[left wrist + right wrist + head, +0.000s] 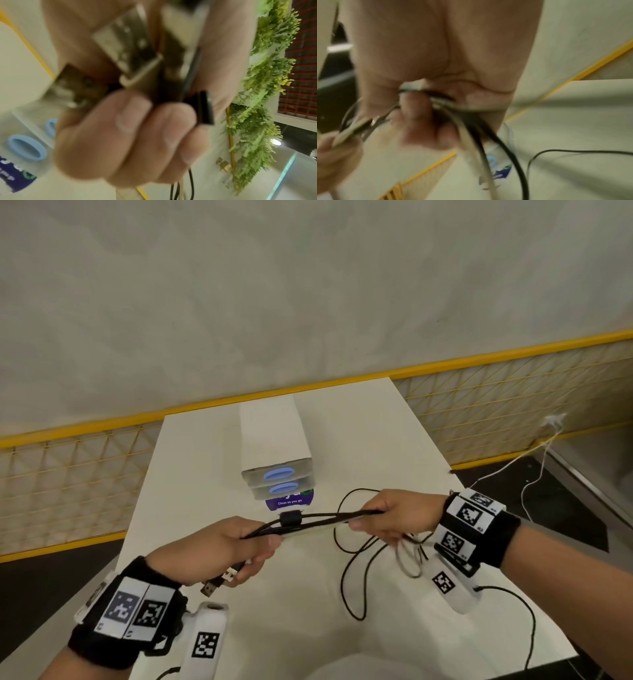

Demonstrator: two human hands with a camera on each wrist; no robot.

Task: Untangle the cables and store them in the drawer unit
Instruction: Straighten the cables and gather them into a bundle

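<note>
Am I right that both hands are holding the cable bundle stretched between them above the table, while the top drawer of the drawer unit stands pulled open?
Not quite: the head view shows both drawers of the drawer unit closed. The rest holds: the left hand and right hand hold the cable bundle stretched above the table.

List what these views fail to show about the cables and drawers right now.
- Cable count: head view, the cable bundle overlaps itself between left hand and right hand.
- Right hand's grip: right wrist view, motion blur.
- USB plugs: left wrist view, blurred.
- Drawer unit: head view, drawer contents hidden by shut fronts.
</note>
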